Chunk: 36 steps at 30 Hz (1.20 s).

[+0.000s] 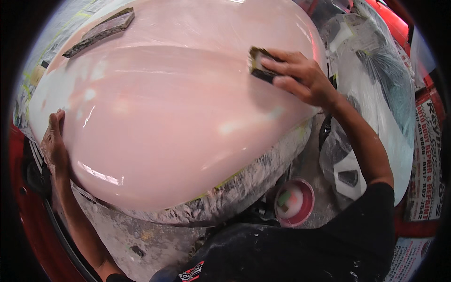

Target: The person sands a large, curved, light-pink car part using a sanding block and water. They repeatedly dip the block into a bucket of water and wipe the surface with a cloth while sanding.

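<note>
The panel [188, 103], pink and pale, lies before the person; its curved top looks wet. The sheet [376, 94] is beside it, at right. The bucket [307, 207] stands on the floor near the body, so a careless step could spill it. The long block [103, 30] rests loose at the far left of the panel; a jolt could make it slide off the slope. The left hand [55, 145] touches the left edge; whether it grips there, I cannot tell. The right hand [305, 77] grasps the small block [256, 61] on the panel's right part; uneven finger pressure could cut a groove.
</note>
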Each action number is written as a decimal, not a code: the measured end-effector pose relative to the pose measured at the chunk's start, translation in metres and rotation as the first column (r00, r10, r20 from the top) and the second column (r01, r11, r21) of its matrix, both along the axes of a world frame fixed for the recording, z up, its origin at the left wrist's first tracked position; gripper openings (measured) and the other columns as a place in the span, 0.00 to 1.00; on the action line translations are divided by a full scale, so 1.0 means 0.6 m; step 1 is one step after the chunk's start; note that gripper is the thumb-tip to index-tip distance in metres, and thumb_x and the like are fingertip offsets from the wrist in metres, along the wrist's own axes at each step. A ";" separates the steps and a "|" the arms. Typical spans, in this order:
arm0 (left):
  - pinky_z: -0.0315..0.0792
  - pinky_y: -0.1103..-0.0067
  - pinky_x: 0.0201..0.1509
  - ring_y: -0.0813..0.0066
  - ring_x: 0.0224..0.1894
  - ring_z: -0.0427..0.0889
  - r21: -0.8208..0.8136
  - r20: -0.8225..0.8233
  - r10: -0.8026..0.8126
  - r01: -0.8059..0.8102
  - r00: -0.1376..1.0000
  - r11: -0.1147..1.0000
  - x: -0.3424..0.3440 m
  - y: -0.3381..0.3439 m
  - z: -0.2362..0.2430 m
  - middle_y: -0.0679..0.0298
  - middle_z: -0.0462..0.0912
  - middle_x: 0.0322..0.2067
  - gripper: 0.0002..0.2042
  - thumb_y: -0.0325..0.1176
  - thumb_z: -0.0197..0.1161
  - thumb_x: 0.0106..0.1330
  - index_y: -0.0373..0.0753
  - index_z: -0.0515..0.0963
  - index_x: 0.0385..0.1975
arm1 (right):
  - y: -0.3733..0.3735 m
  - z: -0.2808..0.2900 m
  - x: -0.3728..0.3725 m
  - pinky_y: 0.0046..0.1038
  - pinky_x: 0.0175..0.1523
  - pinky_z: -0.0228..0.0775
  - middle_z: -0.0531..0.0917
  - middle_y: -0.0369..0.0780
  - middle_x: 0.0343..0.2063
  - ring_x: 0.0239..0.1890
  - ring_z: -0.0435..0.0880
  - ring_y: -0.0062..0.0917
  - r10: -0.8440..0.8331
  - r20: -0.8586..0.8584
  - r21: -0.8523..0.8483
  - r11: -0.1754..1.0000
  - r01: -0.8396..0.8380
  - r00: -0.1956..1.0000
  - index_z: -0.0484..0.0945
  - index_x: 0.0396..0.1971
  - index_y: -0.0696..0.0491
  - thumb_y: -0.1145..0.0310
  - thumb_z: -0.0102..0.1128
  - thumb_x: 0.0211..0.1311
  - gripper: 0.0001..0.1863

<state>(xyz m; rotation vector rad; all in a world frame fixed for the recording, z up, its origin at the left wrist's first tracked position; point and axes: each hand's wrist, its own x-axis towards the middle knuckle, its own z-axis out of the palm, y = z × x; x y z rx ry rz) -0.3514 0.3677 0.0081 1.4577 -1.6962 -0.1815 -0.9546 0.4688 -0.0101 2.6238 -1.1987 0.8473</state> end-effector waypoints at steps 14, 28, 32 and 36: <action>0.61 0.71 0.74 0.58 0.65 0.76 -0.001 -0.011 0.012 -0.012 1.000 1.000 -0.006 -0.006 -0.003 0.45 0.79 0.59 0.34 0.56 0.42 0.80 0.23 0.77 0.56 | -0.014 -0.010 -0.029 0.41 0.62 0.70 0.80 0.49 0.60 0.52 0.82 0.44 -0.084 0.003 -0.034 0.996 0.084 0.996 0.84 0.57 0.41 0.55 0.64 0.65 0.21; 0.62 0.71 0.73 0.61 0.67 0.73 0.036 0.016 -0.012 0.011 1.000 0.999 0.010 -0.005 -0.007 0.47 0.77 0.62 0.32 0.53 0.41 0.81 0.24 0.76 0.58 | -0.012 -0.028 -0.055 0.42 0.63 0.69 0.81 0.50 0.58 0.53 0.81 0.48 -0.183 -0.035 -0.071 0.981 0.180 0.982 0.82 0.60 0.42 0.52 0.61 0.67 0.23; 0.61 0.71 0.73 0.61 0.67 0.73 0.041 -0.013 0.011 -0.010 1.000 0.999 -0.019 0.003 0.022 0.48 0.77 0.62 0.33 0.54 0.39 0.81 0.26 0.76 0.59 | -0.065 -0.015 -0.130 0.38 0.61 0.72 0.83 0.49 0.55 0.55 0.83 0.41 -0.155 -0.074 -0.154 0.978 0.143 0.985 0.83 0.58 0.45 0.54 0.62 0.66 0.22; 0.60 0.71 0.74 0.61 0.68 0.72 0.043 -0.028 -0.086 0.087 0.996 0.995 -0.025 -0.039 -0.018 0.49 0.77 0.63 0.34 0.55 0.39 0.81 0.26 0.75 0.60 | -0.146 0.034 -0.171 0.32 0.61 0.72 0.82 0.49 0.56 0.55 0.84 0.41 -0.425 -0.021 -0.020 0.905 0.424 0.905 0.81 0.59 0.47 0.56 0.59 0.69 0.22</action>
